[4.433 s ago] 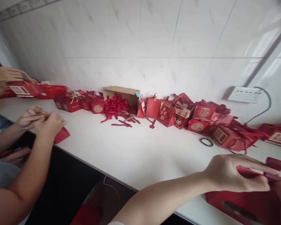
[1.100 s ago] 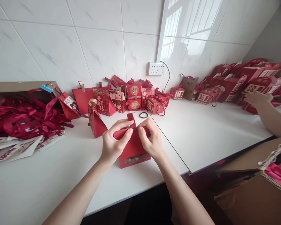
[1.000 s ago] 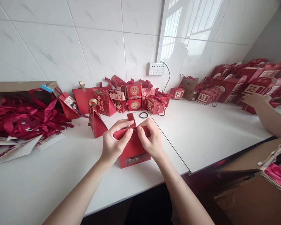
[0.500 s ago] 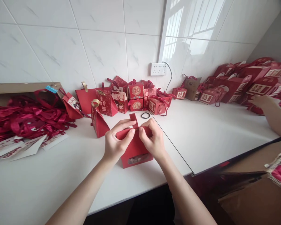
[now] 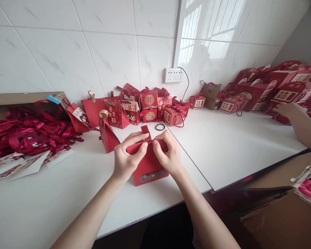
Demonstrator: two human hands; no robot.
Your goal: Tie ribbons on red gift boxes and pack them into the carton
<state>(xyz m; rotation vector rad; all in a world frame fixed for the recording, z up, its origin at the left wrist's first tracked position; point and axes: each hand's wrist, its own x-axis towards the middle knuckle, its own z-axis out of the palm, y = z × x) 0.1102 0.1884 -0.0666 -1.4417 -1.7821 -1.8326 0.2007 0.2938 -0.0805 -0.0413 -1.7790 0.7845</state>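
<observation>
Between both hands (image 5: 126, 158) (image 5: 169, 154), a red box (image 5: 149, 165).

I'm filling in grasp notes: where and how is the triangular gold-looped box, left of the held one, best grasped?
Probably pinch its gold loop from above and the near side: the loop tops the upright triangular box, and a patterned box stands behind. The left grip is nearer but holds the windowed box.
</observation>
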